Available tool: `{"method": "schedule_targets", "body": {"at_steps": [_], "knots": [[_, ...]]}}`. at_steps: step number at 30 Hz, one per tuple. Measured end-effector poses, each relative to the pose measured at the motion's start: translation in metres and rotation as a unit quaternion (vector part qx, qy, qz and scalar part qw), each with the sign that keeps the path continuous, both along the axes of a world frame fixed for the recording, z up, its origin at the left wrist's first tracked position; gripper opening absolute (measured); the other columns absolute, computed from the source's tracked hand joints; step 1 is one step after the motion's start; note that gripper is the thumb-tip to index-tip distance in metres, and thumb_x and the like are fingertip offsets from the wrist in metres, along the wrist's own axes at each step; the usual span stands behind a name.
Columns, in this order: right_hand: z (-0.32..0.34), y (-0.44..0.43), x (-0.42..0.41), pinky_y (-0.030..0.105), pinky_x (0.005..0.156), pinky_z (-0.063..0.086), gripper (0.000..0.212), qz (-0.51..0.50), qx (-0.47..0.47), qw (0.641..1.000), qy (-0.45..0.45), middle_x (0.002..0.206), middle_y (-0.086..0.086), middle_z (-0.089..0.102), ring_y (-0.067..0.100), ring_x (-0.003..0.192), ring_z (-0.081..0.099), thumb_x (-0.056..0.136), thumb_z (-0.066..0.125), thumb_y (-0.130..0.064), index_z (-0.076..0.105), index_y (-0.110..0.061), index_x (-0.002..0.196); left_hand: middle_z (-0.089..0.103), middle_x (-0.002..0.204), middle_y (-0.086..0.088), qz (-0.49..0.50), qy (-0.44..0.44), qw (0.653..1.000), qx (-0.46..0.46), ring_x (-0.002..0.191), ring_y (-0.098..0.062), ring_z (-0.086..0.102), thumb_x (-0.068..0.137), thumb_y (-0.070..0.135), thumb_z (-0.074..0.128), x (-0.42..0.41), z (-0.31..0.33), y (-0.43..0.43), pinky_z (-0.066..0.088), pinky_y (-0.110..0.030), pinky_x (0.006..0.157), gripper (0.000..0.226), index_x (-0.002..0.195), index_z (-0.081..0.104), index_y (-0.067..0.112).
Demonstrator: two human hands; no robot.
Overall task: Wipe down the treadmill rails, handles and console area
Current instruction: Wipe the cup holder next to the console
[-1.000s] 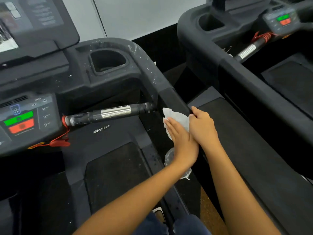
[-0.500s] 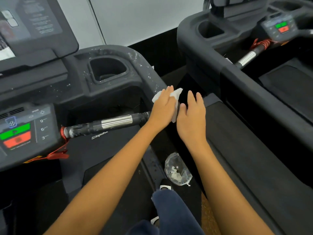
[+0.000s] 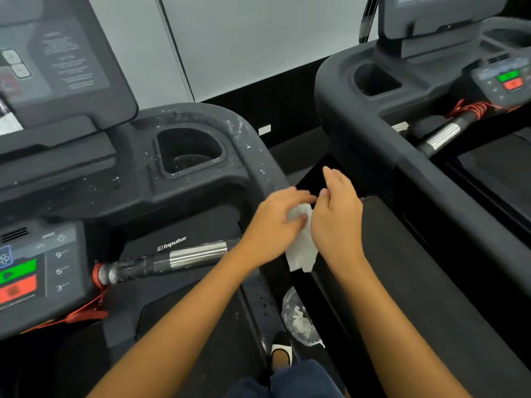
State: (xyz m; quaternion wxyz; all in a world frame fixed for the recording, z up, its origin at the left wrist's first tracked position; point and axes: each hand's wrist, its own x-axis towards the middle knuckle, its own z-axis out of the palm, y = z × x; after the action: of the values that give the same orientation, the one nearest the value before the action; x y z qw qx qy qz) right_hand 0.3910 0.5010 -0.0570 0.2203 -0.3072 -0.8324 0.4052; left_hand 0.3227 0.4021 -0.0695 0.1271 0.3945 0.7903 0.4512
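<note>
White crumpled wipe (image 3: 301, 251) hangs from left hand (image 3: 273, 225), against right hand (image 3: 336, 222).

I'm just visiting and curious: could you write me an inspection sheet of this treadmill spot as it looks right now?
Surface: treadmill console rim flecked with white specks around the cup holder.
Job's things: white wipe between the two hands; handlebar smeared white near its left end.
Clutter: clear plastic bag of white scraps beside the deck.
Hands: left hand grips the wipe; right hand open beside it, contact unclear.
Cables: red safety cord hanging from the handlebar's end.
Surroundings: second treadmill to the right, grey wall behind.
</note>
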Motion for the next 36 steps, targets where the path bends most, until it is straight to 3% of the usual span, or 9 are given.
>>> {"method": "schedule_targets", "body": {"at_steps": [3,6,9,14,20,24,28,31,36], "knots": [[-0.023,-0.02,-0.005,0.038,0.099,0.04,0.052,0.039,0.077,0.988,-0.127,0.143,0.012,0.041,0.029,0.128,0.043,0.101,0.036,-0.029,0.03,-0.006,0.148,0.062,0.121,0.012,0.136,-0.007,0.99,0.028,0.115,-0.002,0.05,0.083,-0.005,0.048,-0.031,0.0,-0.016,0.039,-0.017,0.102,0.047,0.116,0.066,0.022],[-0.047,-0.043,-0.02,0.042,0.087,0.046,0.071,0.017,0.213,0.933,-0.289,0.142,0.017,0.038,0.032,0.118,0.05,0.099,0.034,-0.049,0.017,-0.003,0.15,0.05,0.14,0.001,0.188,0.062,0.978,-0.069,0.132,-0.018,0.04,0.088,0.001,0.045,-0.073,-0.016,-0.029,0.032,-0.038,0.113,0.047,0.131,0.055,0.019],[-0.05,-0.038,-0.066,0.042,0.084,0.047,0.075,-0.001,0.227,0.933,-0.281,0.137,0.02,0.044,0.032,0.114,0.053,0.098,0.033,-0.054,0.019,0.0,0.148,0.023,0.158,-0.009,0.191,0.146,0.949,-0.204,0.146,-0.026,0.016,0.099,0.018,0.041,-0.104,-0.037,-0.031,0.015,-0.044,0.119,0.052,0.149,0.03,0.011],[-0.05,-0.035,-0.124,0.043,0.089,0.05,0.077,0.014,0.255,0.922,-0.292,0.138,0.024,0.043,0.034,0.116,0.053,0.098,0.033,-0.055,0.019,0.002,0.148,0.014,0.16,-0.012,0.184,0.227,0.913,-0.283,0.148,-0.026,0.01,0.103,0.03,0.029,-0.127,-0.052,-0.026,0.008,-0.047,0.119,0.057,0.152,0.015,0.006],[-0.06,-0.043,-0.089,0.041,0.092,0.046,0.075,0.0,0.321,0.892,-0.319,0.136,0.024,0.045,0.033,0.113,0.054,0.098,0.041,-0.049,0.02,0.002,0.148,0.024,0.157,-0.015,0.178,0.25,0.913,-0.268,0.145,-0.027,0.021,0.103,0.032,0.03,-0.144,-0.05,-0.036,0.013,-0.043,0.118,0.056,0.151,0.02,0.004],[-0.051,-0.031,-0.159,0.047,0.101,0.041,0.077,0.015,0.284,0.909,-0.304,0.138,0.027,0.043,0.038,0.118,0.052,0.099,0.032,-0.052,0.018,0.006,0.147,0.04,0.149,-0.011,0.186,0.249,0.912,-0.269,0.14,-0.024,0.033,0.102,0.033,0.032,-0.155,-0.049,-0.055,0.02,-0.046,0.117,0.052,0.147,0.031,0.008],[-0.045,-0.019,-0.214,0.045,0.099,0.042,0.078,0.043,0.248,0.922,-0.293,0.137,0.025,0.045,0.036,0.121,0.051,0.098,0.035,-0.054,0.021,0.006,0.145,0.054,0.138,-0.008,0.192,0.257,0.903,-0.285,0.129,-0.024,0.047,0.102,0.038,0.031,-0.165,-0.053,-0.07,0.026,-0.046,0.113,0.051,0.143,0.04,0.01],[-0.048,-0.018,-0.195,0.041,0.093,0.044,0.071,0.028,0.254,0.928,-0.272,0.13,0.019,0.051,0.033,0.114,0.055,0.096,0.038,-0.056,0.032,0.002,0.137,0.06,0.129,-0.009,0.198,0.262,0.897,-0.295,0.118,-0.029,0.054,0.101,0.041,0.032,-0.167,-0.054,-0.073,0.033,-0.044,0.104,0.05,0.138,0.046,0.011],[-0.059,-0.034,-0.175,0.044,0.102,0.038,0.075,-0.038,0.289,0.908,-0.3,0.129,0.02,0.051,0.034,0.115,0.054,0.096,0.04,-0.054,0.029,0.005,0.141,0.067,0.108,-0.008,0.203,0.269,0.892,-0.302,0.096,-0.028,0.061,0.102,0.038,0.03,-0.171,-0.05,-0.063,0.04,-0.04,0.082,0.042,0.117,0.06,0.012]]}}
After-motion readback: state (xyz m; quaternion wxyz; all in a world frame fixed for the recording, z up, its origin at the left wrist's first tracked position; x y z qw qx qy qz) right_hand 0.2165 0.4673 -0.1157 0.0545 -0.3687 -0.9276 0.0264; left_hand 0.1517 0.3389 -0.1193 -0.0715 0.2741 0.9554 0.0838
